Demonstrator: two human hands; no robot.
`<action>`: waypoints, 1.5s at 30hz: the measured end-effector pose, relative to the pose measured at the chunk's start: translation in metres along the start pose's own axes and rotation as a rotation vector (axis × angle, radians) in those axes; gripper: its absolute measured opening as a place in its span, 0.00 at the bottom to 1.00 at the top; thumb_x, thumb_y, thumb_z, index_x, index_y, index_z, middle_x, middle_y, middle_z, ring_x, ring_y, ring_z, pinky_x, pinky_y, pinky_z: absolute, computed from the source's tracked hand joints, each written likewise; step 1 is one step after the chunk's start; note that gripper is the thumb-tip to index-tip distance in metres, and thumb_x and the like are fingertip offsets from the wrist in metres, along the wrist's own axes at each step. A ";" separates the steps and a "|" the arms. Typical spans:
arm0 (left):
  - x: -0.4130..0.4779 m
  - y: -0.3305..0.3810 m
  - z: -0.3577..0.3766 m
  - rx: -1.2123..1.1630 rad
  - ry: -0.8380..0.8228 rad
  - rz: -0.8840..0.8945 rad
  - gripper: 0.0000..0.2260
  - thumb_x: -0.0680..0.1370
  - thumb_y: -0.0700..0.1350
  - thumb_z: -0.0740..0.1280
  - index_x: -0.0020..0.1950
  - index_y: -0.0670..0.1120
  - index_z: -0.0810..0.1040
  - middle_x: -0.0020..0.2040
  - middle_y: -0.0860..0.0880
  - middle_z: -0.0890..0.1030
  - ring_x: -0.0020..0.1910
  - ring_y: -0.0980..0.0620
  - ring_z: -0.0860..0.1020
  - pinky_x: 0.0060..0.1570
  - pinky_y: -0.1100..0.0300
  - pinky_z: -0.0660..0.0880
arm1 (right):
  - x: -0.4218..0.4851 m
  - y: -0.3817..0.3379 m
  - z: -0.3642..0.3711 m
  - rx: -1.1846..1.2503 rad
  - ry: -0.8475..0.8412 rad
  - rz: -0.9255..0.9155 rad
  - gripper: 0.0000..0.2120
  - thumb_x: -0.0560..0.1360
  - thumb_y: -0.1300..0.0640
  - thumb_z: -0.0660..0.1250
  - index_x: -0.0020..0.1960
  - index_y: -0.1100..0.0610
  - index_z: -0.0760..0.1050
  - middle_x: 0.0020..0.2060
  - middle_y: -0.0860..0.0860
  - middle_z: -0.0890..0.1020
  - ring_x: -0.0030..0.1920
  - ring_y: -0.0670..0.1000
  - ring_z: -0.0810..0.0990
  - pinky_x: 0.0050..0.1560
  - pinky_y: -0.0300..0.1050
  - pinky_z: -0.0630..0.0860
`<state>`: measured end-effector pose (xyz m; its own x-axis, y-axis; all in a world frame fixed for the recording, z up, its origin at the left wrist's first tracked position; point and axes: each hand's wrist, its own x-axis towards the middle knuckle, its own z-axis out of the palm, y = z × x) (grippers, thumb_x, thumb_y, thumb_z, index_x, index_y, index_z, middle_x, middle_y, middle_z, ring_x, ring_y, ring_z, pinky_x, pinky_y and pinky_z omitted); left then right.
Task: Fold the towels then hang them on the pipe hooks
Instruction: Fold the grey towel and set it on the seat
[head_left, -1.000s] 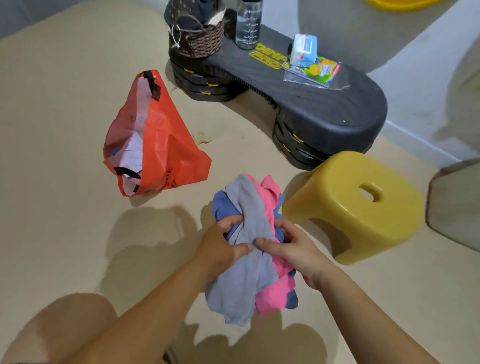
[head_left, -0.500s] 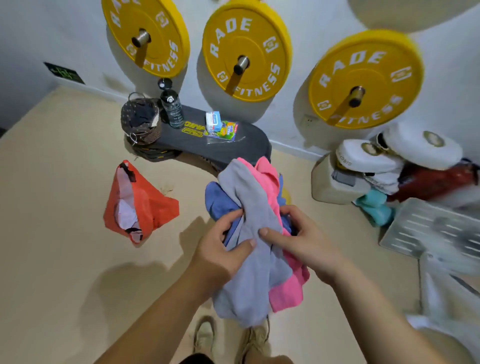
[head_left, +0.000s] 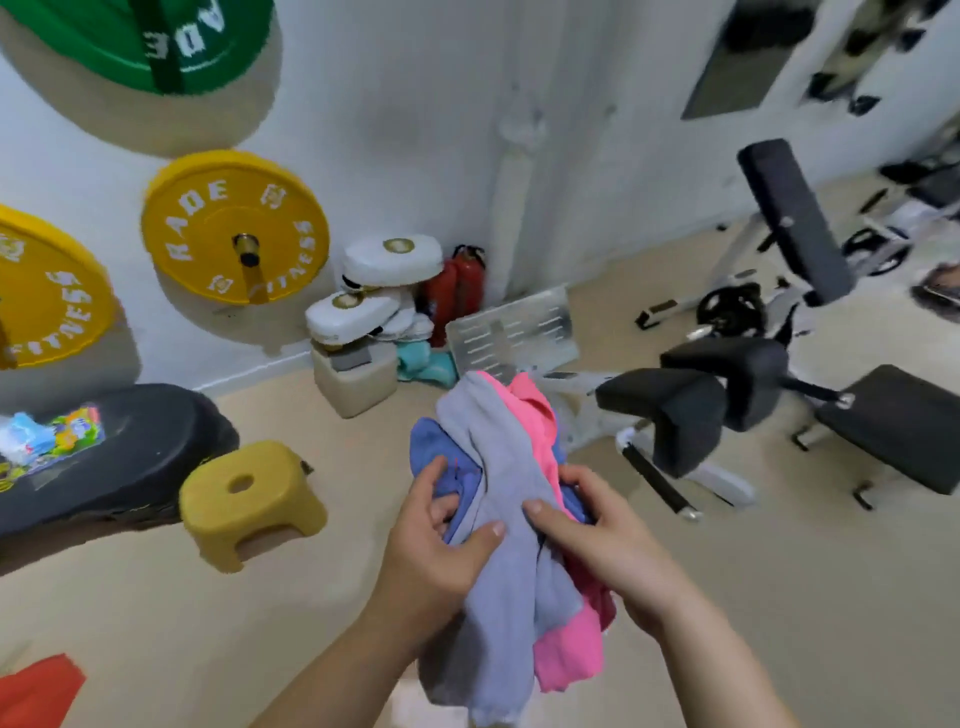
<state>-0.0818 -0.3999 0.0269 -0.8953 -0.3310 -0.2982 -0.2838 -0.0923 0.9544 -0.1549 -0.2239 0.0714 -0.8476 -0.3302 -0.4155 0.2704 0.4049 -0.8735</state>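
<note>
While raised above the floor (head_left: 156, 613), both hands — left hand (head_left: 434, 551), right hand (head_left: 605, 545) — clamp the bundled towels (head_left: 509, 519), grey outermost.

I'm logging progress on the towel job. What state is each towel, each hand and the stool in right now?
Grey towel: bunched, unfolded, held.
Pink towel: bunched, held.
Blue towel: bunched, held.
Left hand: gripping the bundle.
Right hand: gripping the bundle.
Yellow stool: upright on the floor.
</note>
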 end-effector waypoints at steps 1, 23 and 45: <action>0.000 0.002 0.037 -0.027 -0.040 -0.017 0.31 0.74 0.33 0.76 0.72 0.51 0.68 0.46 0.54 0.87 0.50 0.56 0.85 0.53 0.57 0.82 | -0.010 0.013 -0.034 0.020 0.051 0.004 0.09 0.76 0.51 0.76 0.54 0.45 0.81 0.50 0.43 0.87 0.53 0.45 0.86 0.58 0.50 0.83; 0.082 0.033 0.618 0.245 -0.367 0.146 0.23 0.76 0.44 0.74 0.68 0.60 0.75 0.60 0.64 0.81 0.60 0.62 0.79 0.60 0.62 0.78 | -0.006 0.160 -0.566 -0.026 0.437 0.099 0.26 0.73 0.41 0.73 0.70 0.37 0.71 0.62 0.33 0.79 0.62 0.36 0.79 0.64 0.42 0.77; 0.350 0.062 0.804 0.114 0.146 -0.150 0.32 0.68 0.58 0.72 0.70 0.73 0.66 0.70 0.62 0.75 0.67 0.57 0.76 0.68 0.50 0.76 | 0.367 0.121 -0.793 -0.221 -0.222 -0.095 0.20 0.79 0.55 0.72 0.62 0.39 0.67 0.54 0.32 0.76 0.49 0.22 0.76 0.50 0.21 0.73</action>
<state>-0.6885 0.2340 -0.0274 -0.7835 -0.4546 -0.4235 -0.4540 -0.0465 0.8898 -0.7953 0.3796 0.0148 -0.7372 -0.5436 -0.4013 0.0685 0.5308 -0.8447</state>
